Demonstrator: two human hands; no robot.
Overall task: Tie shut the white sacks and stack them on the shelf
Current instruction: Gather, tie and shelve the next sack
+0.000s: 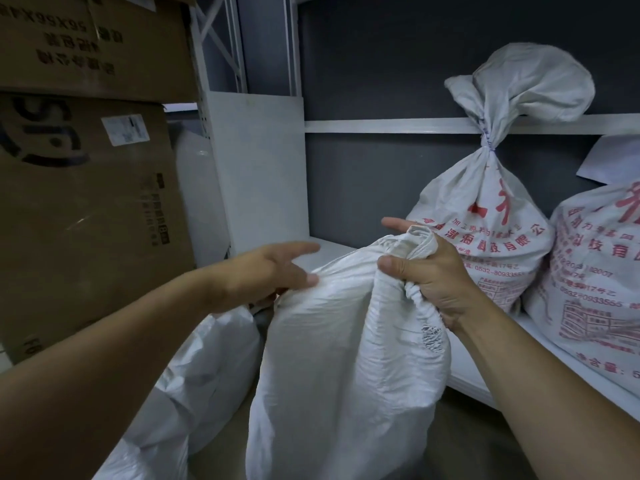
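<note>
- The shelf [329,249] is carrying a tied sack [485,237] at three o'clock.
- An untied sack [346,358] is standing at six o'clock, not yet shelved.
- The right hand [433,275] is clenching its bunched neck, probably readying it for tying.
- The left hand [273,271], fingers straight, is touching its shoulder, apparently steadying it.

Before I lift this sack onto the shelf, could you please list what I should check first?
1. Right hand grips the held sack's gathered neck: ok.
2. Neck tied shut: not ok, no cord visible.
3. Left hand steadies the sack's shoulder: ok.
4. Fabric intact: not ok, frayed hole below the right hand.
5. Free shelf space left of the tied sack: ok.
6. Cord within reach: cannot tell.
</note>
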